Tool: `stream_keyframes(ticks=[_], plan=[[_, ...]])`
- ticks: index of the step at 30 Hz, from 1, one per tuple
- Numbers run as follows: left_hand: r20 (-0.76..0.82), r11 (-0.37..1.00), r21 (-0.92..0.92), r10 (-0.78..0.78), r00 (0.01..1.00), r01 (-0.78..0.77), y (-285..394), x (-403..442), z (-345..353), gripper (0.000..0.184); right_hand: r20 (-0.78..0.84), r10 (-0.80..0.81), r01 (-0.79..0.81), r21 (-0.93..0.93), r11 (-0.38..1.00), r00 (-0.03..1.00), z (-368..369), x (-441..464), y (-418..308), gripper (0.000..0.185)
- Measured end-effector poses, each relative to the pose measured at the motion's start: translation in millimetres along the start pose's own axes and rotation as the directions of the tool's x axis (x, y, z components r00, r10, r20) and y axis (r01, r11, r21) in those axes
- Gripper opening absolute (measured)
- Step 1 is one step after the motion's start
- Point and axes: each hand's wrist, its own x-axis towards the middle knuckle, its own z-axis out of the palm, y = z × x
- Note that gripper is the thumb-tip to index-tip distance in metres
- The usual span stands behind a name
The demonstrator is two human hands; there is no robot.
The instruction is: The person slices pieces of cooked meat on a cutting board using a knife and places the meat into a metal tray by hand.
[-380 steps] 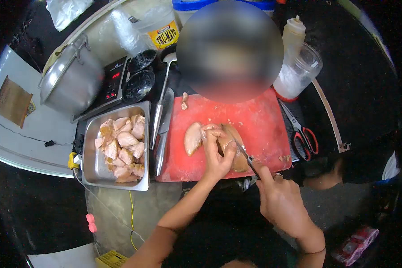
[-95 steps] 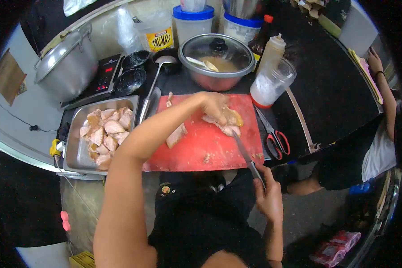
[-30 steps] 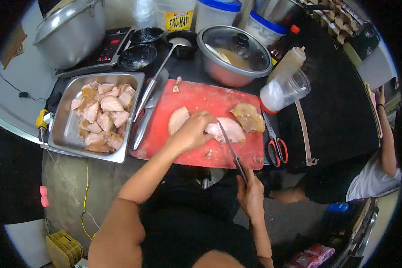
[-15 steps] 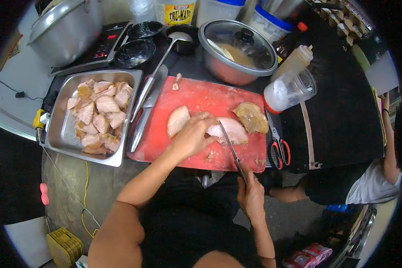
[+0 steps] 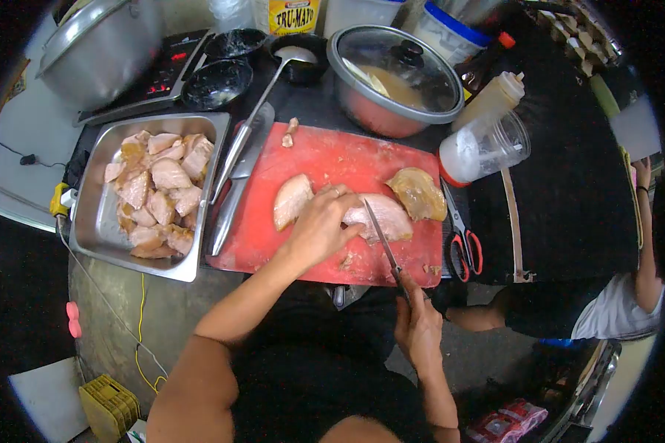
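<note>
On the red cutting board (image 5: 325,155) lies a pale slab of meat (image 5: 393,219). My left hand (image 5: 323,227) presses on its left end with the fingers bent. My right hand (image 5: 419,325) grips the handle of a knife (image 5: 382,238), whose blade lies across the slab. To the left of my left hand is a smaller cut piece (image 5: 293,199). A yellowish-brown piece (image 5: 417,193) rests at the board's right side, and a small scrap (image 5: 290,133) sits near its top edge.
A metal tray (image 5: 89,221) of meat chunks stands left, with a ladle (image 5: 233,159) and a second knife (image 5: 233,207) beside the board. A lidded pot (image 5: 395,81) is behind; scissors (image 5: 462,244) and a clear jar (image 5: 484,151) are right. Another person's arm (image 5: 646,251) shows far right.
Since the earliest frame, the slab has come under my knife and the brown piece lies apart at the right. Over the last second, my hands and knife have hardly moved; the view has shifted slightly.
</note>
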Motion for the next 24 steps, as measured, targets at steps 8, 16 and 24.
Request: stream_keyframes(ticks=[8, 16, 24], plan=[[0.000, 1.000, 0.022, 0.002, 1.000, -0.002, 1.6, -0.7, -0.6, 0.030, -0.018, -0.017, 0.017, 0.011, 1.000, 1.000, -0.7, -1.5, 1.2, 0.053], [0.022, 1.000, 0.018, 0.014, 1.000, -0.015, 0.0, -0.6, -2.4, 0.031, 0.011, -0.003, 0.003, 0.040, 0.999, 1.000, -1.7, -1.6, 1.2, 0.053], [0.044, 0.999, 0.021, 0.034, 0.998, -0.035, 0.8, 1.7, -4.1, 0.031, 0.071, 0.052, -0.053, 0.017, 0.998, 0.996, -1.5, -1.7, -1.4, 0.049]])
